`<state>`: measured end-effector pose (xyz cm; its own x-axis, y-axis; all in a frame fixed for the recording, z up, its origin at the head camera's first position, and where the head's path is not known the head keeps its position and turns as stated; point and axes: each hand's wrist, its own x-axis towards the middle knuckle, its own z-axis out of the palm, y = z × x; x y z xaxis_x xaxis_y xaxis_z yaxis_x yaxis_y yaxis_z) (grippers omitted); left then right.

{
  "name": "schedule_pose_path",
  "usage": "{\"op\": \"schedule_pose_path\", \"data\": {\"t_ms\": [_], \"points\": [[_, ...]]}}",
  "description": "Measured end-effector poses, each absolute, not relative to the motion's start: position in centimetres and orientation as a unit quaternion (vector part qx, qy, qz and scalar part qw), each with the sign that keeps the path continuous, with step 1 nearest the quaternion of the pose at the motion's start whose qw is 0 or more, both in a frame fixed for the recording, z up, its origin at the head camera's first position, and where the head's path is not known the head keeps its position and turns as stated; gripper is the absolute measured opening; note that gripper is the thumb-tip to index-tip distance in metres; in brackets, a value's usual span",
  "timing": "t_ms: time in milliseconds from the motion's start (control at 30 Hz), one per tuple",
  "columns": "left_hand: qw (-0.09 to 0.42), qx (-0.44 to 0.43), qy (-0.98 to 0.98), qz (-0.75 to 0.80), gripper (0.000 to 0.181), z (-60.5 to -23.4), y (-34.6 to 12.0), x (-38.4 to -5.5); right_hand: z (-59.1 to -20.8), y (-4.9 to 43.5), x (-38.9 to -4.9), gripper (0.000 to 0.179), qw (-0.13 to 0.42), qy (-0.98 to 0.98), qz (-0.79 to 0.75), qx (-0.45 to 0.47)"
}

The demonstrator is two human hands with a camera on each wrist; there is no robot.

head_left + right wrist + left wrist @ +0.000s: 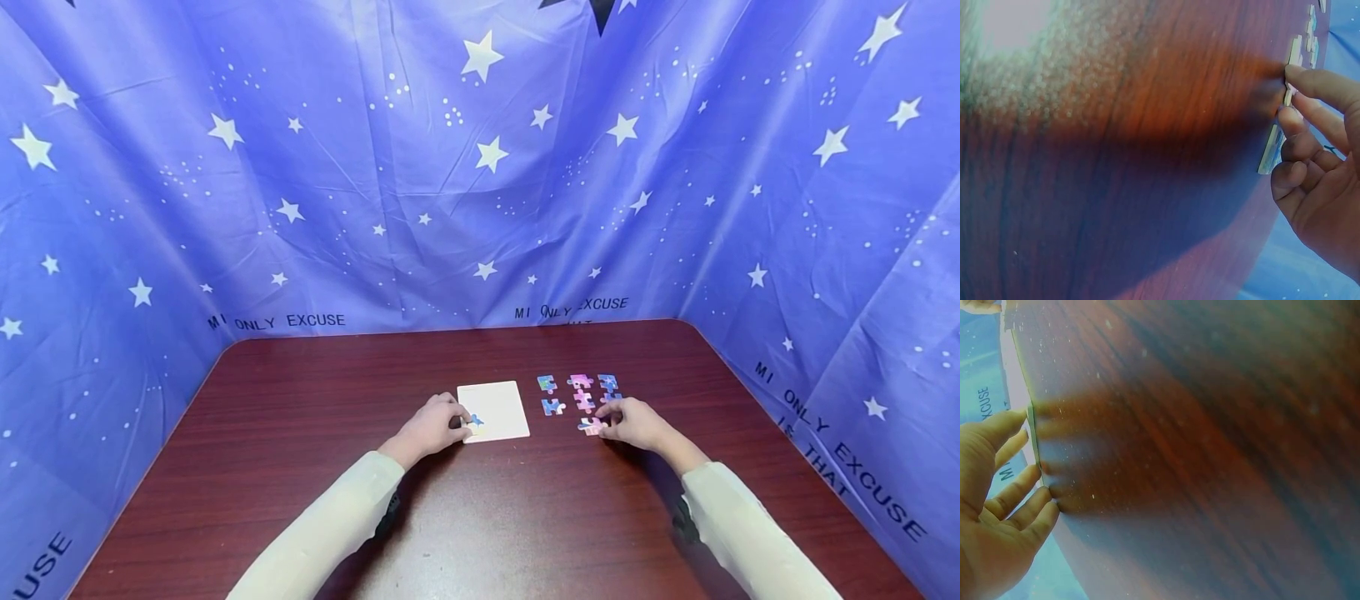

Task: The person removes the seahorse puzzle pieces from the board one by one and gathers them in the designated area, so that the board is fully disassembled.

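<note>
A white square puzzle board (495, 408) lies flat on the table, with a blue and yellow jigsaw piece (476, 421) at its near left corner. My left hand (435, 427) rests at that corner, thumb and fingertips touching the board's left edge; in the left wrist view its fingers (1032, 509) are spread and nearly straight. Over to the right, my right hand (633, 422) pinches a pink and white jigsaw piece (591, 427) between thumb and fingertips, low over the table. The right wrist view shows its other fingers (1288, 178) curled inward.
Between board and right hand lie several loose jigsaw pieces, among them a green and blue piece (547, 384), a blue piece (552, 407) and a pink piece (583, 401). They sit on a dark red wooden table (480, 517). A blue starry curtain (420, 167) hangs around its far sides.
</note>
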<state>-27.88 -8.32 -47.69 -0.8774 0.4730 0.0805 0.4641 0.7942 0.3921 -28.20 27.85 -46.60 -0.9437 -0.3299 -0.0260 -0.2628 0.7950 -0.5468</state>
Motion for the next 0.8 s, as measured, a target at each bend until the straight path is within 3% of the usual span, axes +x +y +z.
{"op": "schedule_pose_path", "data": {"t_ms": [800], "points": [[0.020, 0.238, 0.946, 0.218, 0.019, -47.4, -8.4, -27.6, -45.7, 23.0, -29.0, 0.026, 0.077, 0.915, -0.342, -0.196]]}}
